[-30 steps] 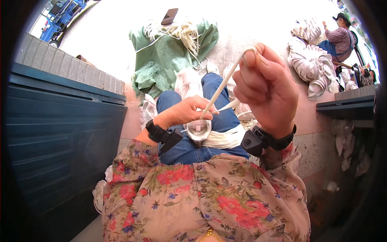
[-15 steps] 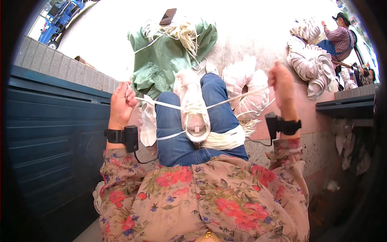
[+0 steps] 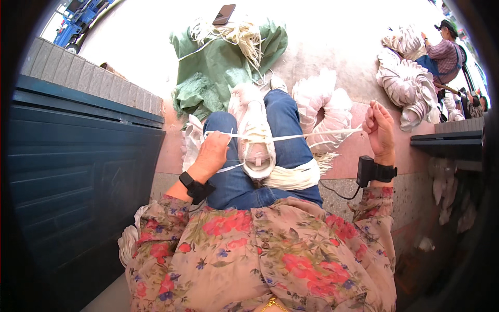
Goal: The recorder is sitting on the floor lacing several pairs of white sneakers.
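A white sneaker (image 3: 257,140) lies between my knees, its toe pointing away from me. A white shoelace (image 3: 317,135) runs through its upper and stretches out to both sides. My right hand (image 3: 379,127), raised off to the right, pinches one lace end and pulls it taut. Above my left thigh, my left hand (image 3: 212,151) is closed on the lace close to the shoe; its fingertips are partly hidden. A bundle of white laces (image 3: 293,177) rests across my right thigh.
Strung white shoe pieces (image 3: 332,117) lie right of my knee. A green sack (image 3: 218,67) ahead bears loose laces (image 3: 244,39) and a phone (image 3: 224,14). A dark blue panel (image 3: 83,177) stands at left. Far right, another person (image 3: 444,54) sits beside more strung pieces (image 3: 408,86).
My left hand has come in from the left to beside the shoe. My right hand has moved slightly right and lower, with the lace still stretched from the shoe.
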`<action>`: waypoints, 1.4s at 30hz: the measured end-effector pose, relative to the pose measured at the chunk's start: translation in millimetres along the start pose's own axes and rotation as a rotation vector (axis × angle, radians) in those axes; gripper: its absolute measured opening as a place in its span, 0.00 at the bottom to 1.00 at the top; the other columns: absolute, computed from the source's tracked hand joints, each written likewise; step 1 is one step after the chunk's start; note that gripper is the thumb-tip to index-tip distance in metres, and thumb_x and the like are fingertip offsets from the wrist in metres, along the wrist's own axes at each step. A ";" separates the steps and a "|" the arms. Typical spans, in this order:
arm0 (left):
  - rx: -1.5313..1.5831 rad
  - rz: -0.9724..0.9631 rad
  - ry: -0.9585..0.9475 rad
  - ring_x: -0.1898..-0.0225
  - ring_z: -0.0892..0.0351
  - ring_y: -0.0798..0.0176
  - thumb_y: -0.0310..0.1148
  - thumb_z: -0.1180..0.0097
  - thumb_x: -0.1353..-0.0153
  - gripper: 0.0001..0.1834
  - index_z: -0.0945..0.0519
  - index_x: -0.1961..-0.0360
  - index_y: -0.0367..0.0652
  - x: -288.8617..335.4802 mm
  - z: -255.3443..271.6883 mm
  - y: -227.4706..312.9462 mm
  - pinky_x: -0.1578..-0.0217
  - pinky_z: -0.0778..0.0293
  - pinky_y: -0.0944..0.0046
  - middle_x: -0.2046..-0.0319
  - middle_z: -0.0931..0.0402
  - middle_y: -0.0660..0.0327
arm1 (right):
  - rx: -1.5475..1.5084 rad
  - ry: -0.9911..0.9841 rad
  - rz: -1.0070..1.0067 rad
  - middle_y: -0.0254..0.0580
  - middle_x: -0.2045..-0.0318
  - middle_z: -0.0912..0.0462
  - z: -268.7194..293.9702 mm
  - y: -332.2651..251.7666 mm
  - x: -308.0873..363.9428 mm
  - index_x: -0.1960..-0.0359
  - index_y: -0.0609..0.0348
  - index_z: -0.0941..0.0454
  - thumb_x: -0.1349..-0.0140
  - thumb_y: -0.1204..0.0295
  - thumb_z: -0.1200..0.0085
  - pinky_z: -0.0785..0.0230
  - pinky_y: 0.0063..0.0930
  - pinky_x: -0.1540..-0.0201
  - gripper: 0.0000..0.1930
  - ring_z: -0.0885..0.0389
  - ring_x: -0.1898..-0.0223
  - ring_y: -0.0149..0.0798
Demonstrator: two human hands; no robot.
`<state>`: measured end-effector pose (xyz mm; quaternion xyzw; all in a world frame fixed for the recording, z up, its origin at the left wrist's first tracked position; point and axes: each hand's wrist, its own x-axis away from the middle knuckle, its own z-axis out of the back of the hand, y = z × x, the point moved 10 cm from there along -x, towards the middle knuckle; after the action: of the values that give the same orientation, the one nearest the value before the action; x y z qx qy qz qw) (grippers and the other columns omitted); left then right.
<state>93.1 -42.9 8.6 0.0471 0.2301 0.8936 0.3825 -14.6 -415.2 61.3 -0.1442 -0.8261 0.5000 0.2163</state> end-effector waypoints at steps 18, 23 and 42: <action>0.378 0.382 -0.230 0.72 0.25 0.52 0.30 0.48 0.47 0.08 0.23 0.72 0.35 2.8 -9.9 -28.7 0.69 0.30 0.61 0.76 0.25 0.50 | 0.964 -0.398 0.353 0.43 0.74 0.22 -96.8 73.2 32.3 0.70 0.60 0.22 0.47 0.76 0.48 0.33 0.28 0.63 0.04 0.25 0.68 0.39; 0.279 0.236 -0.256 0.67 0.25 0.46 0.29 0.50 0.47 0.07 0.24 0.69 0.36 4.3 -25.5 -14.0 0.65 0.30 0.55 0.72 0.24 0.48 | 1.256 -0.552 0.465 0.41 0.73 0.24 -140.0 154.1 56.6 0.75 0.59 0.23 0.46 0.72 0.51 0.36 0.37 0.63 0.06 0.27 0.64 0.45; 0.483 0.419 -0.079 0.73 0.23 0.51 0.32 0.50 0.46 0.11 0.22 0.71 0.35 14.8 -19.6 -20.0 0.70 0.29 0.59 0.77 0.24 0.48 | 1.877 -0.789 0.776 0.38 0.83 0.24 -209.8 184.4 78.5 0.82 0.54 0.24 0.56 0.74 0.51 0.43 0.34 0.61 0.03 0.28 0.72 0.38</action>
<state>90.9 -27.7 -19.1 0.2176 0.4058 0.8699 0.1768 26.8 -134.8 -0.5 -0.0021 -0.0246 0.9768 -0.2128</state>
